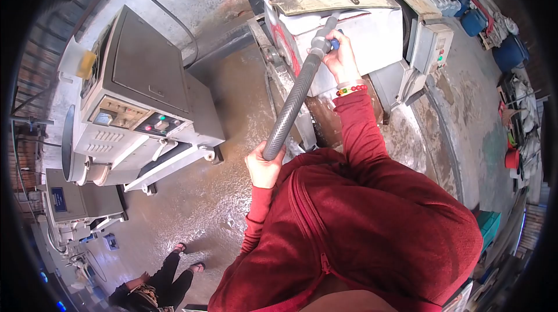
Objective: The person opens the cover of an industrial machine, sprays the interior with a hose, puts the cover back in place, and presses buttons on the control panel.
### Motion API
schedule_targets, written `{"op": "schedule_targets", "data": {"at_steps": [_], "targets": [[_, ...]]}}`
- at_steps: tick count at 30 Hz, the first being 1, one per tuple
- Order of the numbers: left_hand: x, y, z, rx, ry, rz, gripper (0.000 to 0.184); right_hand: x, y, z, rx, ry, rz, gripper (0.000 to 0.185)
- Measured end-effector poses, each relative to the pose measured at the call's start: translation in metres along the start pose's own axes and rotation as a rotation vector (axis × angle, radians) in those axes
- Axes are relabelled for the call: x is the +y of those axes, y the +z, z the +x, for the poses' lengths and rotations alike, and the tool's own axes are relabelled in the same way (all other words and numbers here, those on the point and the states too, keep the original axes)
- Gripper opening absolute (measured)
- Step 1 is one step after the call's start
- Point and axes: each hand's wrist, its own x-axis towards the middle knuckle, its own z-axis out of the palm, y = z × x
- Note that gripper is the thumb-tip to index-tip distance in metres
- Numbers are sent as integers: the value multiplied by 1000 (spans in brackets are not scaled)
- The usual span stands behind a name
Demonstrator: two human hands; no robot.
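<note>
A thick dark grey ribbed hose (295, 103) slants up across the middle of the view. My left hand (265, 164) is wrapped round its lower end, close to my body. At the upper end sits a grey pipe fitting (319, 42) with a blue handle (335, 43). My right hand (341, 59) is closed on that blue handle. Beyond the fitting, a narrower grey pipe points at a white box-shaped tank (372, 42), under its raised, worn lid (337, 3). Whether the pipe tip goes inside cannot be made out.
A grey machine cabinet (152, 59) with buttons stands on the left. A control box (435, 50) is fixed right of the tank. The floor (215, 207) is wet. Another person (165, 286) is at lower left. Blue containers (474, 21) line the far right.
</note>
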Motion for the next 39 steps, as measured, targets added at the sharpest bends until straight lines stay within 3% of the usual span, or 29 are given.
{"op": "schedule_targets", "data": {"at_steps": [7,17,28,39], "targets": [[8,-4,-5,41,-76,-49,11,7,18,-9,17,56,-18,14],[-6,-3,-7,29,-8,61,11,6,7,-3,-3,58,-50,13],[-3,-10,-27,85,-128,-31,11,20,47,-28,-44,121,9,19],[1,0,-34,57,-94,-17,9,16,22,-20,-50,103,27,17]]}}
